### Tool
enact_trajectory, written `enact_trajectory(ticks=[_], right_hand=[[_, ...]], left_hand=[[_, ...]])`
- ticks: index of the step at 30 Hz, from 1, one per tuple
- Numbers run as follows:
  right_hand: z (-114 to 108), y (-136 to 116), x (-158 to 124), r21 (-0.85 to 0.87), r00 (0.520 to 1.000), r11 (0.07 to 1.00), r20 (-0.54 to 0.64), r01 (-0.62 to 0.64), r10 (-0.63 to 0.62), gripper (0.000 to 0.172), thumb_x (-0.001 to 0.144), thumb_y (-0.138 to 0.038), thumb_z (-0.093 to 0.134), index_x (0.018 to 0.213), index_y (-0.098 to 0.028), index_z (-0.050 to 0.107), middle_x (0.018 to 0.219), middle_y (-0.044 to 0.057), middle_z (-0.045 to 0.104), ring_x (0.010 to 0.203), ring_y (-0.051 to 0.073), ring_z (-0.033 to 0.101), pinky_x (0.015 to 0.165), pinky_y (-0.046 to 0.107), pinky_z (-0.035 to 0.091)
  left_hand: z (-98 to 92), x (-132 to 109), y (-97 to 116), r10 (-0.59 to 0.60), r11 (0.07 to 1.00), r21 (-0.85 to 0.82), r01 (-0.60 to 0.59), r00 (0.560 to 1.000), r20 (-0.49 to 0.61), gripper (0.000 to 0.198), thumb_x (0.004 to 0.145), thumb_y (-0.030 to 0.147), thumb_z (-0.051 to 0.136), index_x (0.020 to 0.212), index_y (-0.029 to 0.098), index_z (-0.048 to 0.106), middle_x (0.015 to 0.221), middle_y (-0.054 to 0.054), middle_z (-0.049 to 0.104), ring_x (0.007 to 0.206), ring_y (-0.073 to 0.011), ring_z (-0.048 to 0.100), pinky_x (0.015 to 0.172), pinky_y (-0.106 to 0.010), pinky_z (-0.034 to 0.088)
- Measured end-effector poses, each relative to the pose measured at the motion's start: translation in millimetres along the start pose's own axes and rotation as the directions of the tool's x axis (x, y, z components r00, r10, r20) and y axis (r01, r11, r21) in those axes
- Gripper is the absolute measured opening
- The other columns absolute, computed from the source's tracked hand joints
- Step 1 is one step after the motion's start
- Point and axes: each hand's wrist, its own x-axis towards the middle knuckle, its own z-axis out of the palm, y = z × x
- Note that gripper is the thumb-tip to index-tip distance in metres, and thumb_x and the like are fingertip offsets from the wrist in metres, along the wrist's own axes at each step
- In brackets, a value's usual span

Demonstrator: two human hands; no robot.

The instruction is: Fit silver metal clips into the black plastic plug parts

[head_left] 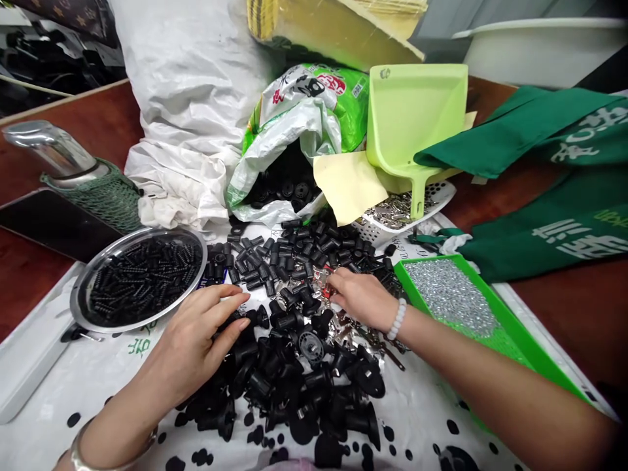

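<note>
A heap of black plastic parts [294,366] lies on a spotted white sheet [98,379] in front of me. My left hand [196,337] rests on the heap's left side, fingers stretched out, fingertips touching a small black part [258,316]. My right hand [360,297] reaches into the pile's far side, fingers curled over small silver metal clips [321,281]; what they pinch is hidden. A white bead bracelet [396,319] circles that wrist. More short black cylinders [289,252] are spread behind the heap.
A steel bowl of black springs [137,278] sits left. A green tray of tiny silver pieces [449,294] sits right. Behind: an open bag of black parts [289,183], a light green dustpan [412,118], a white basket of metal clips [397,209], green cloth [549,190], a phone [53,222].
</note>
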Motion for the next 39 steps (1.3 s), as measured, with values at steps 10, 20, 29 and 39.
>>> enact_trajectory(ticks=[10,20,29,39], right_hand=[[3.6,5.7,-4.5,0.137,0.994,0.991,-0.106,-0.004,0.018,0.015,0.077,-0.004,0.048,0.077,-0.014,0.059,0.081,0.005,0.058,0.069,0.015,0.055,0.063,0.024,0.039],[-13.4,10.8,-30.6,0.235,0.937,0.972,-0.337,-0.011,0.092,0.02,0.076,-0.005,0.045,0.082,-0.016,0.061,0.085,0.004,0.062,0.073,0.015,0.057,0.066,0.025,0.042],[-5.2,18.6,-41.6,0.22,0.955,0.973,-0.27,-0.064,0.124,0.02,0.081,-0.011,0.045,0.087,-0.015,0.064,0.086,0.006,0.063,0.075,0.018,0.059,0.064,0.028,0.042],[14.4,4.4,-41.1,0.15,0.999,0.987,-0.008,-0.047,0.049,0.008,0.084,-0.019,0.055,0.081,-0.014,0.061,0.082,0.002,0.06,0.066,0.013,0.054,0.061,0.027,0.042]], left_hand=[[-10.8,-7.0,7.6,-0.029,1.0,0.007,0.029,1.0,-0.011,0.028,0.086,0.027,0.054,0.112,0.016,0.056,0.11,-0.009,0.057,0.1,-0.0196,0.054,0.088,-0.034,0.044],[1.0,8.7,38.6,0.017,0.982,-0.186,-0.02,1.0,-0.016,0.025,0.086,0.024,0.054,0.11,0.017,0.057,0.109,-0.007,0.058,0.099,-0.0174,0.055,0.088,-0.033,0.045],[20.1,23.6,66.1,0.099,0.976,-0.205,-0.078,0.991,0.094,0.025,0.088,0.026,0.05,0.11,0.017,0.058,0.107,-0.008,0.059,0.097,-0.0185,0.055,0.087,-0.035,0.045],[23.2,25.0,66.7,0.094,0.975,-0.213,-0.068,0.989,0.117,0.026,0.089,0.026,0.048,0.11,0.016,0.058,0.106,-0.009,0.059,0.096,-0.0184,0.055,0.086,-0.036,0.046]])
